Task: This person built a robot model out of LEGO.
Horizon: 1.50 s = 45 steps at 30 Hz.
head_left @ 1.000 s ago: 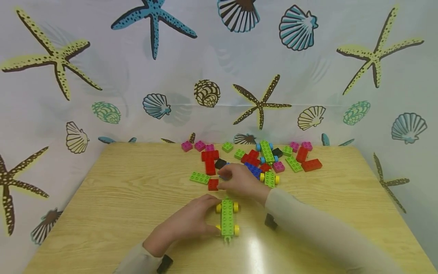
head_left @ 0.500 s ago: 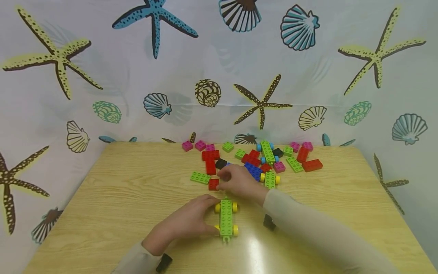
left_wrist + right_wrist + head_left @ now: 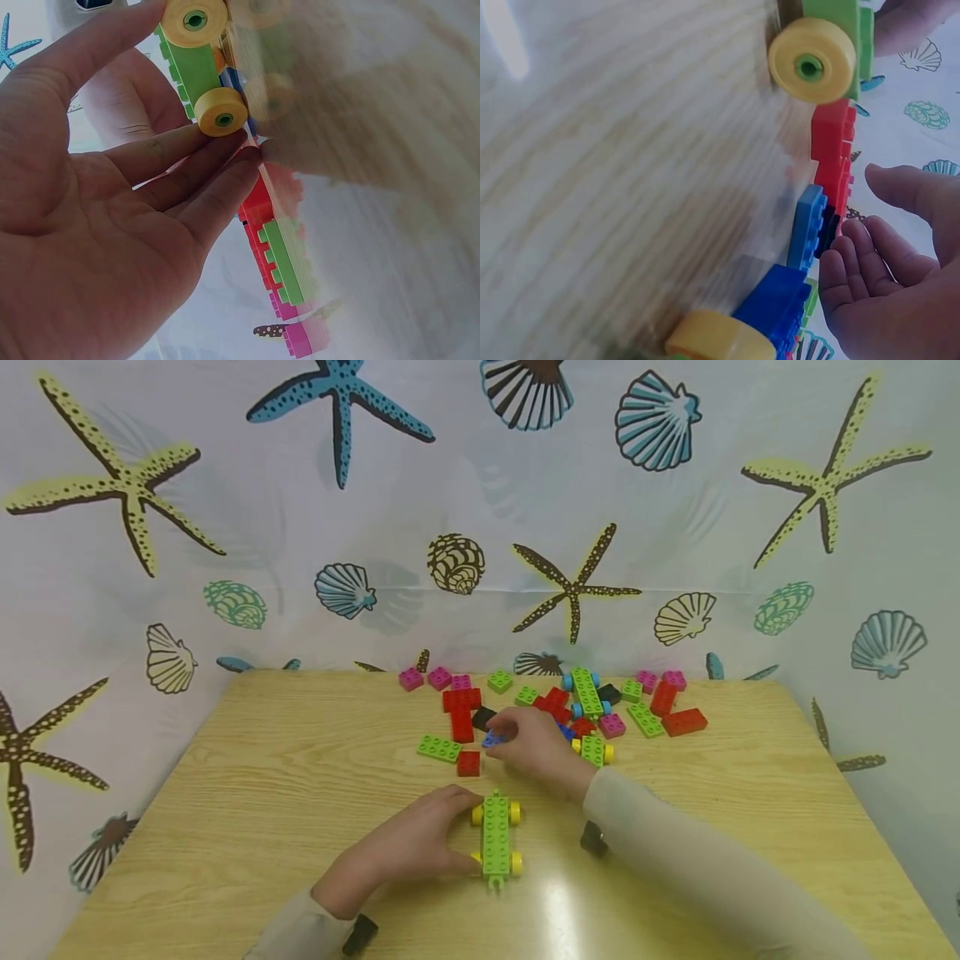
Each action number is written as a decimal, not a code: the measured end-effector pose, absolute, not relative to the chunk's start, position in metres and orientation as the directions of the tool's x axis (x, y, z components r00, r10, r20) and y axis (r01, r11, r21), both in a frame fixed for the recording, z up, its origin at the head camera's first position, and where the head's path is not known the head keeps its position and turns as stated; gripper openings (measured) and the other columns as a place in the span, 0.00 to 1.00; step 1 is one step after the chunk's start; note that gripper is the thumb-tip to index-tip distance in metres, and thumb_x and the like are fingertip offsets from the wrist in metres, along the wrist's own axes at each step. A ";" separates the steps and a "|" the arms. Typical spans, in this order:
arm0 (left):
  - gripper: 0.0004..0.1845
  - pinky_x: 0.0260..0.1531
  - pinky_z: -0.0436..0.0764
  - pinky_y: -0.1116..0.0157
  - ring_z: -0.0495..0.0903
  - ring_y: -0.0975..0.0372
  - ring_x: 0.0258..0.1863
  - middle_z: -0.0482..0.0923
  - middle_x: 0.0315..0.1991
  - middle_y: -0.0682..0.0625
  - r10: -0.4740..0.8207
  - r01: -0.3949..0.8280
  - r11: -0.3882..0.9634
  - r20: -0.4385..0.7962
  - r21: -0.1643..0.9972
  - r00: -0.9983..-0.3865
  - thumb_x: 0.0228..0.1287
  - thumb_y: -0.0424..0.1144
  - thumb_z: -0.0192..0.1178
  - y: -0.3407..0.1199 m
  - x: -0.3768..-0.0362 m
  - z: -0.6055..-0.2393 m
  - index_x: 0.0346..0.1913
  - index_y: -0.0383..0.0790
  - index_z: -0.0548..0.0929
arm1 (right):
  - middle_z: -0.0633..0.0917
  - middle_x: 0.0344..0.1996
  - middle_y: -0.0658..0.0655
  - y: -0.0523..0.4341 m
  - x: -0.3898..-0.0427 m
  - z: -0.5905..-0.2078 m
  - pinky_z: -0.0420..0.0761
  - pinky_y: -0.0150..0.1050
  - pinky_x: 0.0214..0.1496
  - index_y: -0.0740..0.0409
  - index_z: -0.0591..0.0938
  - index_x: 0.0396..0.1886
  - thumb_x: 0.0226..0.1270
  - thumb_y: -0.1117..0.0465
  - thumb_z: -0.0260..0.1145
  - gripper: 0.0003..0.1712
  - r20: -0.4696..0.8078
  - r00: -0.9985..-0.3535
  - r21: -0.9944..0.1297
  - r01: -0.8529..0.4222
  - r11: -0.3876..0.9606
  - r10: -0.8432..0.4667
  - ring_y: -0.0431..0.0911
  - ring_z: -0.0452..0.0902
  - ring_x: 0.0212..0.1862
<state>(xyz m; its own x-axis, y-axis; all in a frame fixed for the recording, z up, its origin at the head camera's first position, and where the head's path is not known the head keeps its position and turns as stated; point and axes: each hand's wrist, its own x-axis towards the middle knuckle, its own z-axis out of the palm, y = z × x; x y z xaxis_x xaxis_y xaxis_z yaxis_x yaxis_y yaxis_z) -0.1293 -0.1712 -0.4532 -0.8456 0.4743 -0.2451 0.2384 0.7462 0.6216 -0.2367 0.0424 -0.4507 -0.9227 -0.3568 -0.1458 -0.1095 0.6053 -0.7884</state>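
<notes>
My left hand (image 3: 420, 835) holds a green studded wheeled base (image 3: 497, 837) with yellow wheels by its left side. In the left wrist view the thumb is at one yellow wheel (image 3: 195, 21) and the other fingers are at the second wheel (image 3: 222, 112). Farther back, my right hand (image 3: 536, 745) hovers over the bricks with loosely curled fingers. A light blue studded brick (image 3: 492, 739) shows beside its thumb and fingertips. The right wrist view shows that brick (image 3: 807, 225) on the table, just off the fingertips.
Near the right hand lie a red brick (image 3: 468, 764), a flat green brick (image 3: 439, 748) and a black brick (image 3: 483, 718). Two more wheeled bases, one with blue wheels (image 3: 585, 693) and one with yellow (image 3: 592, 750), stand among several bricks along the patterned backdrop (image 3: 405, 635).
The right hand has shifted slightly up and right, uncovering the light blue brick and more of the red one. The wheeled base has slid a little left; the left hand keeps its hold.
</notes>
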 end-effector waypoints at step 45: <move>0.50 0.84 0.72 0.40 0.72 0.44 0.83 0.74 0.82 0.42 0.449 0.217 0.772 -0.271 0.598 -0.851 0.60 0.49 0.84 -0.167 -0.127 -0.453 0.82 0.39 0.74 | 0.81 0.76 0.65 0.205 -0.253 -0.455 0.75 0.65 0.84 0.59 0.78 0.78 0.78 0.50 0.76 0.36 -0.161 -0.985 -0.703 0.066 0.708 -0.068 0.65 0.75 0.78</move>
